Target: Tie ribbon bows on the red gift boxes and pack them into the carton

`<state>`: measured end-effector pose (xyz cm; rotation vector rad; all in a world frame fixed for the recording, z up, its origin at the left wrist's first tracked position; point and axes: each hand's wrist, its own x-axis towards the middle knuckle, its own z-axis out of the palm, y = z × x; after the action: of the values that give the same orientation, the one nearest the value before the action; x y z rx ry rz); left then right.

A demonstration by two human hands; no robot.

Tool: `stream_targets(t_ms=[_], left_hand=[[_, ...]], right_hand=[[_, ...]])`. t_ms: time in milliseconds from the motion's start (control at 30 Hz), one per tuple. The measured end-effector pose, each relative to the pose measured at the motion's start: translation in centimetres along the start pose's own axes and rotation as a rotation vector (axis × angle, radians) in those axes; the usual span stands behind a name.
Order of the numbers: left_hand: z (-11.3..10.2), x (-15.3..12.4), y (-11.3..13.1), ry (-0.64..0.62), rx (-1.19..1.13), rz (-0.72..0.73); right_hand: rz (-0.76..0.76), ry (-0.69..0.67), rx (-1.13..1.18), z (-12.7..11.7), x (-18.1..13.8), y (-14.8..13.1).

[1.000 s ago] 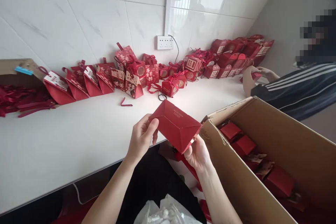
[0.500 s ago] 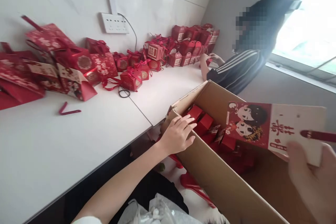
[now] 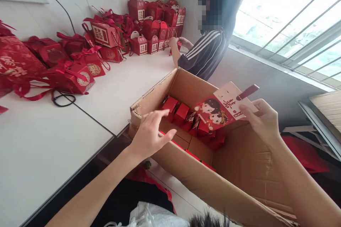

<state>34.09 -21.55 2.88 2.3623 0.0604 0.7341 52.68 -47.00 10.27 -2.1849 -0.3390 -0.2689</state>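
My right hand (image 3: pixel 262 120) holds a red and white gift box (image 3: pixel 222 106) printed with a cartoon couple, over the open cardboard carton (image 3: pixel 197 181). A red ribbon tab (image 3: pixel 247 92) sticks out of the box's white end. My left hand (image 3: pixel 151 134) hovers at the carton's near rim with fingers spread and nothing in it. Several red gift boxes (image 3: pixel 181 113) lie inside the carton at its far end.
A white table (image 3: pixel 53 142) carries several finished red boxes with ribbons (image 3: pixel 80 74) along the tiled wall and a black elastic loop (image 3: pixel 64 100). Another person in a striped dark top (image 3: pixel 205 53) works at the table's far end. A window (image 3: pixel 293 25) is at the right.
The view has swung right and down over the carton. My right hand moved the couple-printed box lower and further left into the carton. My left hand stays at the carton's rim.
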Motion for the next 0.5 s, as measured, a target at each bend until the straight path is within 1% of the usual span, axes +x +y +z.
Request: stream_targets(t_ms=[67,133,200,233,267,300,367,400,433,467,500], left_hand=[[-0.3,2.2,1.3,-0.093,-0.132,-0.036],[-0.2,3.9,2.2,-0.206,-0.304,-0.042],[0.4,4.9,2.9,-0.308,-0.491,-0.077],[0.8,5.0,3.1,-0.322,-0.575,-0.113],[1.3,5.1,3.4,-0.299,-0.649,-0.162],[1.9,5.0,3.6,-0.252,-0.712,-0.218],[3.0,4.8,4.2,-0.139,-0.8,-0.322],[3.6,4.8,4.6,-0.1,-0.829,-0.346],[4.1,4.8,5.0,-0.087,-0.847,-0.344],[4.4,4.7,5.3,-0.087,-0.849,-0.317],[4.7,4.7,5.6,-0.105,-0.83,-0.268]], right_hand=[[-0.072,-0.08,0.215,0.9,-1.0,-1.5],[-0.136,-0.148,0.378,1.5,-2.0,-2.8],[-0.163,-0.165,0.508,1.8,-2.7,-3.5],[-0.163,-0.166,0.577,2.0,-3.1,-3.6],[-0.154,-0.18,0.647,2.1,-3.5,-3.4],[-0.132,-0.227,0.71,2.2,-3.8,-3.0],[-0.038,-0.392,0.787,2.5,-4.8,-2.0],[0.02,-0.469,0.792,2.6,-5.3,-1.5],[0.075,-0.518,0.778,2.5,-5.7,-1.0],[0.118,-0.534,0.751,2.4,-6.1,-0.7],[0.139,-0.519,0.715,2.0,-6.3,-0.4]])
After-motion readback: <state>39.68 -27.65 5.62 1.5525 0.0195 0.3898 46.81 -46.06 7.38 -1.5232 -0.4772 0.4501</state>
